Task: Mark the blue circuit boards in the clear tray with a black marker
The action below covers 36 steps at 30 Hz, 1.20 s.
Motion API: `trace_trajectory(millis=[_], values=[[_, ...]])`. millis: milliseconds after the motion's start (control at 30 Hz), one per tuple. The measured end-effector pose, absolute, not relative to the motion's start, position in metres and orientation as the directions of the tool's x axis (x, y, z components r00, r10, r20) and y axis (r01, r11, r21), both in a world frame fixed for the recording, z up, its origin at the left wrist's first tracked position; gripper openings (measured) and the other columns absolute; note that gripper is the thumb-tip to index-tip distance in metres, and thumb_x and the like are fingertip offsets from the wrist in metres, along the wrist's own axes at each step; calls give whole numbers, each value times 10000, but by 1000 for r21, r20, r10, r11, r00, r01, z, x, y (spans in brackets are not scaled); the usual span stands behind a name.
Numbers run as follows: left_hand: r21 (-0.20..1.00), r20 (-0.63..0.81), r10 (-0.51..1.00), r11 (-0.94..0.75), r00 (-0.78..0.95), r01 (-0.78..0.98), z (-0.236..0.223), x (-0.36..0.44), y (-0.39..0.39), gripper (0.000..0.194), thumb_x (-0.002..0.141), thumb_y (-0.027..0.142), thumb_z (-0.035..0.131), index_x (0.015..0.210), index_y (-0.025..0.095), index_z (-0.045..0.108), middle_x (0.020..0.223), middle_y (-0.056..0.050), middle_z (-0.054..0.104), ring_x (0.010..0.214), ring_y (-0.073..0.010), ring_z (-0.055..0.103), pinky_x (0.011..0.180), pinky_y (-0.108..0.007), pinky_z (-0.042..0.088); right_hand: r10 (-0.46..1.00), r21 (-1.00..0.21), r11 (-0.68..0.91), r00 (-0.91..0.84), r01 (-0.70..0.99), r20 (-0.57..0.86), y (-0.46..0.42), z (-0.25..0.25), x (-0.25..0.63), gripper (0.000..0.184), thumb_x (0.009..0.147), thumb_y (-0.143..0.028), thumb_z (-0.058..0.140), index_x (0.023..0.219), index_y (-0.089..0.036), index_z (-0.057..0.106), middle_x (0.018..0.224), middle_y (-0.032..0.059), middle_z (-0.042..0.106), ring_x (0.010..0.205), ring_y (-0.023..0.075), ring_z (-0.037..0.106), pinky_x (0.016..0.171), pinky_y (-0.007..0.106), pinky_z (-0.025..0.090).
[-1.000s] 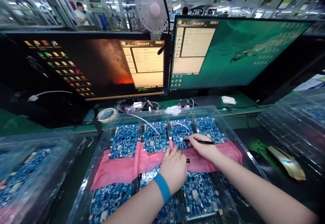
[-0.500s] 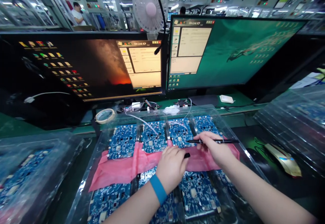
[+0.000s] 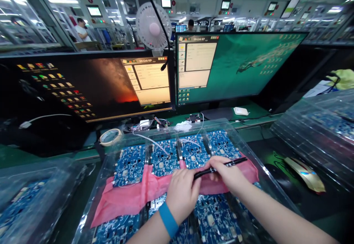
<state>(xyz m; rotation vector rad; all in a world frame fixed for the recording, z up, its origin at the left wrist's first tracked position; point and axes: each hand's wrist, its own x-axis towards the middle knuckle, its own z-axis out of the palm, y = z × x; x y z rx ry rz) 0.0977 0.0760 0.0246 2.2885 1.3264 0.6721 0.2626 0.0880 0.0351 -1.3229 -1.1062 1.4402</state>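
A black marker pen (image 3: 235,161) is gripped between the thumb and fingers of my right hand (image 3: 225,174). Its left end meets the black pen cap (image 3: 198,175), which my left hand (image 3: 182,190) pinches; pen and cap lie in one line. Both hands are over a strip of pink bubble-type wrap (image 3: 124,201) laid across blue circuit boards (image 3: 163,161). The boards sit in rows in a clear plastic tray (image 3: 250,152). A blue band (image 3: 168,220) circles my left wrist.
Two monitors (image 3: 243,65) stand behind the tray, with a small fan (image 3: 153,26) above. A tape roll (image 3: 110,137) lies back left, a computer mouse (image 3: 305,175) at right. Stacked clear trays (image 3: 293,126) with boards flank both sides. White cables (image 3: 152,140) cross the boards.
My right hand has brought the pen left and tilted it, so its tip end now meets the cap in my left hand. The camera view has tilted up slightly.
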Motion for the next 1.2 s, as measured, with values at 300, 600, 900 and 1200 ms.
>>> trace_trajectory(millis=[300,600,900,1200], values=[[578,161,819,-531,551,619,30,98,70,194,821,223,397,954,178,531,874,-55,617,806,-217,550,727,-370,418,949,-950,-271,-206,-156,-238,80,19,239,375,736,-471,395,837,-156,573,484,-46,373,380,94,339,369,190,258],[515,134,765,-597,629,615,33,92,71,163,815,253,420,906,175,530,825,-50,633,741,-199,580,677,-324,435,922,-997,-12,-385,82,-43,72,37,251,330,838,-372,340,950,-167,573,765,22,542,699,146,516,583,233,430],[476,39,832,-502,553,722,22,94,84,144,815,198,430,914,170,531,921,-59,615,881,-204,558,773,-367,443,982,-482,107,-168,870,-87,126,22,296,309,773,-233,517,1072,-157,534,927,61,601,846,187,560,747,272,431],[381,52,834,-526,550,761,3,92,90,205,761,184,501,949,161,580,1194,-77,514,1187,-234,356,991,-430,273,995,-194,80,-89,978,-39,147,5,258,183,851,-276,422,825,-152,554,777,84,600,720,227,588,622,298,424]])
